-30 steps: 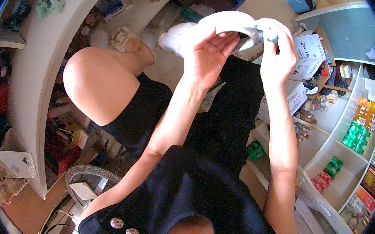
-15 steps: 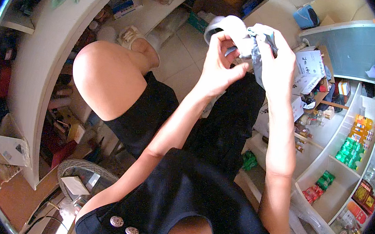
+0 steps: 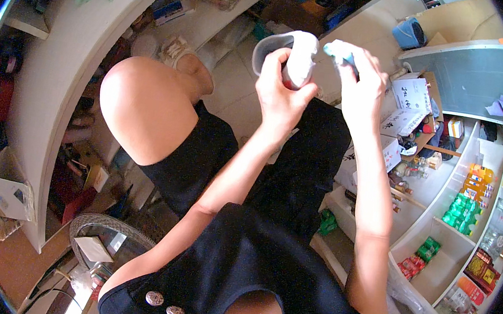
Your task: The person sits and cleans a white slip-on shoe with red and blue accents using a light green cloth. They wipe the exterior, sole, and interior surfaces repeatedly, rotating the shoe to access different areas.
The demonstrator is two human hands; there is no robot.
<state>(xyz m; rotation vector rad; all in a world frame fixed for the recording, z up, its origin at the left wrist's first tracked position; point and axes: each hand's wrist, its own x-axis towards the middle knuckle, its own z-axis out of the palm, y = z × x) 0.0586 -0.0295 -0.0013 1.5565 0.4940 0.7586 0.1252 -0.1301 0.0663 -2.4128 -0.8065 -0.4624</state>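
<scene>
The left hand's fingers were clamped around what looked like a white shoe in the upper middle of the frame; just to its right, the right hand's fingers were pinched on a pale cloth, apart from the shoe. Shoe and cloth were both in hand, but how much was done or left could not be told. A narrow gap separated the hands, held above the tiled floor. Outward, the bent knee and white panel bounded the left; boxes stood upper right, and the drinks shelf edged the right.
</scene>
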